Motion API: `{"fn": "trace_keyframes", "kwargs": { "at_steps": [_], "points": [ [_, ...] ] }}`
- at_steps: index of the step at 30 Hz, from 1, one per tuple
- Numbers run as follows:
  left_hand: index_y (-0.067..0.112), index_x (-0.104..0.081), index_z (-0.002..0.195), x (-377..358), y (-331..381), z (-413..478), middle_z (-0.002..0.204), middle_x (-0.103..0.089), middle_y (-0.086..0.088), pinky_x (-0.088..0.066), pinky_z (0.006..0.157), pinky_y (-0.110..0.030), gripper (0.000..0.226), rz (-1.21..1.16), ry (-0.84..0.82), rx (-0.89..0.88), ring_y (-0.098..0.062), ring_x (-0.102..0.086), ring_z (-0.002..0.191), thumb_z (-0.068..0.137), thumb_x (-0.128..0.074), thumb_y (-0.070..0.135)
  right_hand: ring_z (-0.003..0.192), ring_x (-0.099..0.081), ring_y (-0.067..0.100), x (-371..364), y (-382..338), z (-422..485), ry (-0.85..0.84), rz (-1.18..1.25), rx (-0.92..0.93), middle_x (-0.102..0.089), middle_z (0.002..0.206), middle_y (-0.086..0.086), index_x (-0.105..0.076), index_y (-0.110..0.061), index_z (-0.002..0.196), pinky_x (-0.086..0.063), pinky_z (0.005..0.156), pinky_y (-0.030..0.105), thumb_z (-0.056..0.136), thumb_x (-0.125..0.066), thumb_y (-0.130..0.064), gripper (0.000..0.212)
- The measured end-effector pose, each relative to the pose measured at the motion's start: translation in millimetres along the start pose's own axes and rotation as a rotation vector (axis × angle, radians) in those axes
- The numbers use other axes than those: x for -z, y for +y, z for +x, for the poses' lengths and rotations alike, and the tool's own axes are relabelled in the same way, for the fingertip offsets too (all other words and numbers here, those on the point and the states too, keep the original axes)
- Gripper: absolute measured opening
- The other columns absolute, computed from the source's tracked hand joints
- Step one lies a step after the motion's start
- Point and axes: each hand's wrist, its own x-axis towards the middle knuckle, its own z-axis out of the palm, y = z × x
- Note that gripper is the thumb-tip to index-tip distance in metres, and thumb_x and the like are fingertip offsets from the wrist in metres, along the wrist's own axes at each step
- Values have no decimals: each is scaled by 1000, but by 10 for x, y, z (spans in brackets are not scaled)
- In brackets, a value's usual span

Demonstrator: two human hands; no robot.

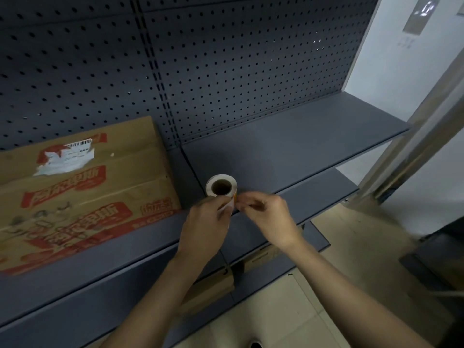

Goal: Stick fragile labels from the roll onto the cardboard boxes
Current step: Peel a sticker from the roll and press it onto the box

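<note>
A white label roll (221, 185) with a brown core stands on end near the front of the grey shelf (288, 146). My left hand (206, 223) pinches the loose white backing strip that hangs from the roll. My right hand (268, 218) pinches at the orange edge of a label just right of the roll. A large cardboard box (82, 197) with red print and a torn shipping label lies on the shelf to the left, apart from both hands.
A dark pegboard (226, 66) backs the shelf. Lower shelves (326, 187) jut out below, with smaller cardboard boxes (216, 285) under my forearms. A white wall and metal post (414, 146) stand at the right, above a tiled floor.
</note>
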Motion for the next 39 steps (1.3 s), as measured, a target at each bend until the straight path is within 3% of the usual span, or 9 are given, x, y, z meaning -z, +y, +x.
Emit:
{"fn": "trace_keyframes", "kwargs": {
  "at_steps": [3,7,15,21,25,28,31,39],
  "points": [
    [15,-72,96,-15,29,-15,91,-69,1,-56,72,-42,14,-72,-21,29,-11,-64,83,95,-58,13,95,-70,2,-13,-7,-4,18,-22,28,-76,100,-2,-75,-11,108,-55,89,22,92,-69,-11,17],
    [16,-72,100,5,97,-17,94,-68,7,-54,76,-32,20,-133,-70,56,-3,-61,87,96,-54,8,96,-70,2,28,2,-4,12,-54,39,-76,101,-2,-75,-10,107,-56,89,25,92,-69,-16,17],
    [20,-70,115,-44,52,-20,118,-67,2,-48,87,-23,25,-74,-83,50,-6,-58,106,97,-55,10,97,-68,-4,112,23,-22,-32,-105,65,-76,103,-5,-75,-12,108,-52,86,13,95,-64,-12,17],
    [20,-69,109,-23,81,-30,111,-68,0,-54,81,-33,20,11,-42,49,-14,-62,99,96,-56,13,78,-67,-1,95,63,-1,11,-28,-44,-74,83,-13,-76,-15,96,-50,73,15,96,-63,-17,13],
    [17,-68,98,-18,44,-35,98,-69,0,-59,75,-40,10,53,-23,47,-14,-65,89,94,-59,15,82,-71,6,149,129,20,97,69,-162,-76,84,-7,-77,-19,90,-56,79,27,93,-66,-13,13],
    [12,-68,96,-5,48,-27,98,-70,-2,-60,74,-36,10,91,4,38,-15,-67,91,94,-59,13,79,-70,7,222,139,35,144,84,-226,-76,80,-6,-75,-25,84,-54,73,27,93,-64,-12,19],
    [9,-66,90,26,51,-10,93,-68,-3,-53,67,-21,8,128,27,-4,-17,-66,88,93,-59,8,77,-70,9,283,165,50,189,62,-256,-75,76,-8,-73,-29,79,-56,75,31,91,-64,-11,23],
    [9,-69,91,93,9,30,91,-67,-4,-52,65,-27,8,180,52,-11,-18,-65,85,90,-61,6,80,-71,21,424,138,40,341,70,-281,-74,76,-1,-72,-23,81,-56,80,44,90,-63,-12,17]
  ]
}}
